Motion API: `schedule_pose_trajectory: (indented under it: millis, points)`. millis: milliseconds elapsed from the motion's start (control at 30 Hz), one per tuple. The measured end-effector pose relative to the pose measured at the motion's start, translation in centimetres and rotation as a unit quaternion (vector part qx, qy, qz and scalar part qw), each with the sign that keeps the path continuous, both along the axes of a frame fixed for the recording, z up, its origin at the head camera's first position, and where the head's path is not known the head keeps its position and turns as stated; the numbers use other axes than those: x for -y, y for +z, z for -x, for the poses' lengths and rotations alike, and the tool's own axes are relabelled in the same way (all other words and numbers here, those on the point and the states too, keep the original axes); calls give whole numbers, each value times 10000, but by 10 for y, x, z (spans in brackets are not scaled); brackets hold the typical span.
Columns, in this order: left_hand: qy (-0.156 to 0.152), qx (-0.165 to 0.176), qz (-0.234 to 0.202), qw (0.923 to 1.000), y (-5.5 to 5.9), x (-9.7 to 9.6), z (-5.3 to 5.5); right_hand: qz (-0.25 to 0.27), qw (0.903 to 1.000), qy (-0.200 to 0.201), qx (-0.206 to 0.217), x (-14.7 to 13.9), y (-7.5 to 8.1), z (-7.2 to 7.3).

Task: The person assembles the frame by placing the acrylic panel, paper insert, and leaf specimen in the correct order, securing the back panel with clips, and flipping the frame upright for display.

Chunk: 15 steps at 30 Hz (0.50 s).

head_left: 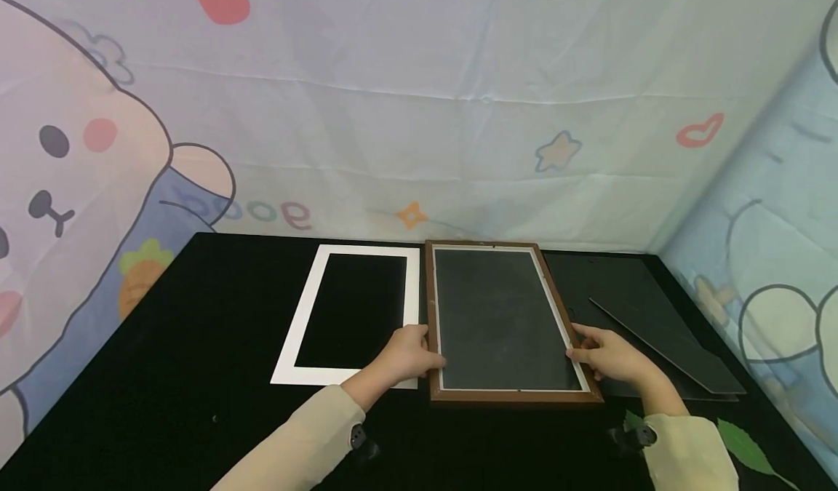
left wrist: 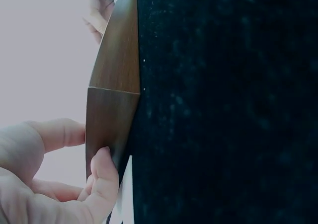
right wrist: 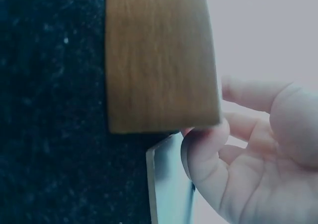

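Note:
A brown wooden picture frame (head_left: 511,396) lies on the black table, a white inner edge running round its dark grey middle. My left hand (head_left: 407,353) grips its left side near the front, thumb over the rim. On the opposite side, my right hand (head_left: 609,353) holds the frame with thumb on top and fingers along the outside. The left wrist view has the frame's corner (left wrist: 114,91) close up, with fingers of the left hand (left wrist: 64,199) against its side. In the right wrist view, fingers of the right hand (right wrist: 248,159) reach the wooden side (right wrist: 161,60).
Left of the frame lies a white mat board (head_left: 321,376) with a rectangular opening, partly behind my left hand. Dark boards (head_left: 609,273) lie on the right, one (head_left: 703,371) tilted on top. A green leaf (head_left: 746,447) is at the front right. A printed cloth (head_left: 419,113) hangs behind the table.

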<state>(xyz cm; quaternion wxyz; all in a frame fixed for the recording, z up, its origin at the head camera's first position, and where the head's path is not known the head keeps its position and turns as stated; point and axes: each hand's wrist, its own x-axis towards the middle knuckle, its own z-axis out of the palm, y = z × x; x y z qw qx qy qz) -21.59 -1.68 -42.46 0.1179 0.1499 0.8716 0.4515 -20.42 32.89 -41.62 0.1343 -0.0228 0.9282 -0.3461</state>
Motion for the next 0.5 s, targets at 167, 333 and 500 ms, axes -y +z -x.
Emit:
schedule_pose_trajectory:
  millis: [167, 333, 500]
  points:
    - [-9, -73, -55, 10000, 0, 5, -3, 99, 9999, -5, 75, 5, 3, -3]
    - [-16, -110, -39, 9999, 0, 8, -6, 178, 9998, 63, 64, 8, 5, -6]
    - [-23, 26, 15, 10000, 3, 14, -6, 229, 9996, 33, 131, 8, 4, -7]
